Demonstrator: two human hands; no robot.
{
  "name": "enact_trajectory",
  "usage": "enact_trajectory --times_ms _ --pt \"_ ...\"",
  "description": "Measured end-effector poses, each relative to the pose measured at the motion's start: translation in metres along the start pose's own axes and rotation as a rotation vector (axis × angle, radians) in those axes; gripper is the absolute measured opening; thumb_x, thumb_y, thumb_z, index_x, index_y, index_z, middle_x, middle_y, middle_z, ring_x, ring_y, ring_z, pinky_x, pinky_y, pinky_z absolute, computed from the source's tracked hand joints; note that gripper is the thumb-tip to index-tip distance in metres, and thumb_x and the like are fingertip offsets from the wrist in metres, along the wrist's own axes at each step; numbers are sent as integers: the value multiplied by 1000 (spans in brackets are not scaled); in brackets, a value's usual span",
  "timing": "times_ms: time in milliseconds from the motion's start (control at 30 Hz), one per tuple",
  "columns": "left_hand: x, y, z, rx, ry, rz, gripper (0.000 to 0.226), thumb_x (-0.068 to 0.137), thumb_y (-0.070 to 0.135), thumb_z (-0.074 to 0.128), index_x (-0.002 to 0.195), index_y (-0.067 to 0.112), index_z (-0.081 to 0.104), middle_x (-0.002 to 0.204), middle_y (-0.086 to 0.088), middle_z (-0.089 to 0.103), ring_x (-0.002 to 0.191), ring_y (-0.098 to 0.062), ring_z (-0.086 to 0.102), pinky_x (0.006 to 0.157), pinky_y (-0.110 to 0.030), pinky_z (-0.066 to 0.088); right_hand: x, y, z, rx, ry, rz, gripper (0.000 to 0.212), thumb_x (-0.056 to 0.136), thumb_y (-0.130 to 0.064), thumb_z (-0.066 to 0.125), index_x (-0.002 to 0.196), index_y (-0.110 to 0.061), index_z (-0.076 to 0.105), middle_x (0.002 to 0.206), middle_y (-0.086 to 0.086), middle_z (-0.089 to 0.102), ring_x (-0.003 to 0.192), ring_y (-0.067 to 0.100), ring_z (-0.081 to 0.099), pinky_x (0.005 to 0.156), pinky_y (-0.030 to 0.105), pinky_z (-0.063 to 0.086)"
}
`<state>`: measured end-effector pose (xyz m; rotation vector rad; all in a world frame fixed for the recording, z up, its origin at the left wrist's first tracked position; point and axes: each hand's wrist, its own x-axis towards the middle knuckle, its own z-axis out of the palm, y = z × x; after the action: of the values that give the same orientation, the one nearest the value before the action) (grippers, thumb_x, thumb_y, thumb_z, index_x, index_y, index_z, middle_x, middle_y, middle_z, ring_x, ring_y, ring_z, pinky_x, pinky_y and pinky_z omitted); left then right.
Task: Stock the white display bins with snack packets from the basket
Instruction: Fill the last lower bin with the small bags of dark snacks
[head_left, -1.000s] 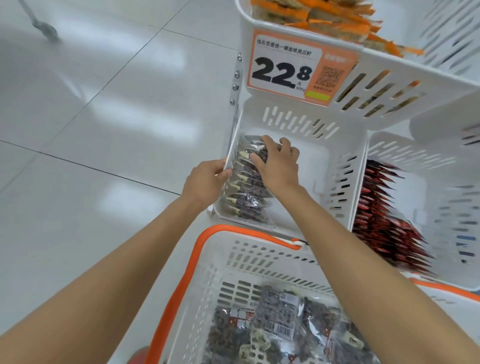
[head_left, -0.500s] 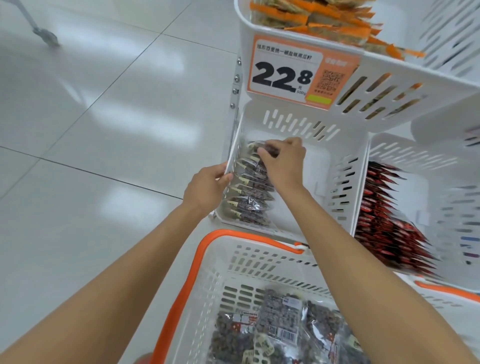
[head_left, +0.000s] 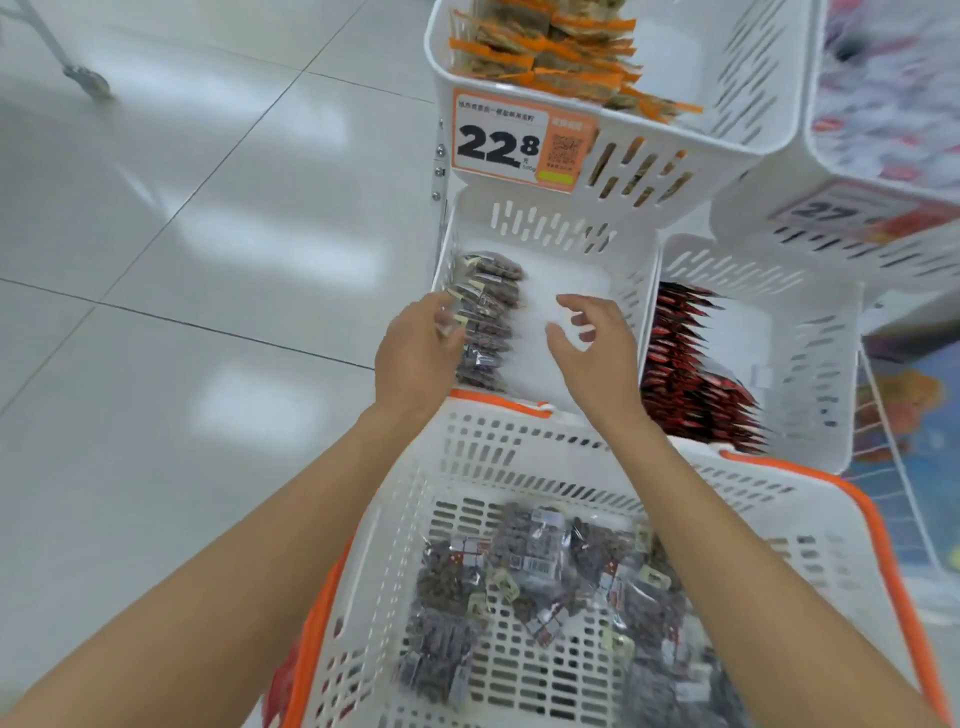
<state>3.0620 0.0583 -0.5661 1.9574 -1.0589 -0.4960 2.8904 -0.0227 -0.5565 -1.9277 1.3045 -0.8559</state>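
A row of clear snack packets (head_left: 485, 317) with dark contents stands along the left wall of the lower white display bin (head_left: 550, 228). My left hand (head_left: 415, 353) hovers at the bin's near left corner, fingers loosely curled beside the row, holding nothing. My right hand (head_left: 592, 348) hangs over the bin's bare floor, fingers spread and relaxed, with nothing in it. Below my forearms sits the white basket with an orange rim (head_left: 857, 499), holding several more of the same packets (head_left: 540, 566).
To the right, a second lower bin (head_left: 810, 332) holds red packets (head_left: 691, 374). An upper bin (head_left: 691, 150) with orange-edged packets (head_left: 550, 57) carries a 22.8 price tag (head_left: 519, 143). Another upper bin (head_left: 852, 182) is at the far right. Glossy tiled floor (head_left: 182, 260) lies left.
My right hand has let go of the packet row and drawn back to the right over the bin floor. My left hand shifted slightly nearer. The view moved back over the basket.
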Motion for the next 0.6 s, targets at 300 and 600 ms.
enact_trajectory --times_ms 300,600 --pt "-148 -14 9 -265 -347 -154 16 88 5 67 99 16 64 93 -10 60 78 -23 56 87 -50 51 -160 67 -39 -204 -332 401 34 94 -29 61 126 -17 57 117 1 61 100 17 60 92 39 51" --pt "-193 -39 -4 -89 -379 -278 24 88 20 69 111 21 61 101 2 61 83 -13 61 63 -10 44 -198 127 22 -863 -628 -1 64 88 -5 60 146 -18 37 158 15 25 147 30 19 121 49 8"
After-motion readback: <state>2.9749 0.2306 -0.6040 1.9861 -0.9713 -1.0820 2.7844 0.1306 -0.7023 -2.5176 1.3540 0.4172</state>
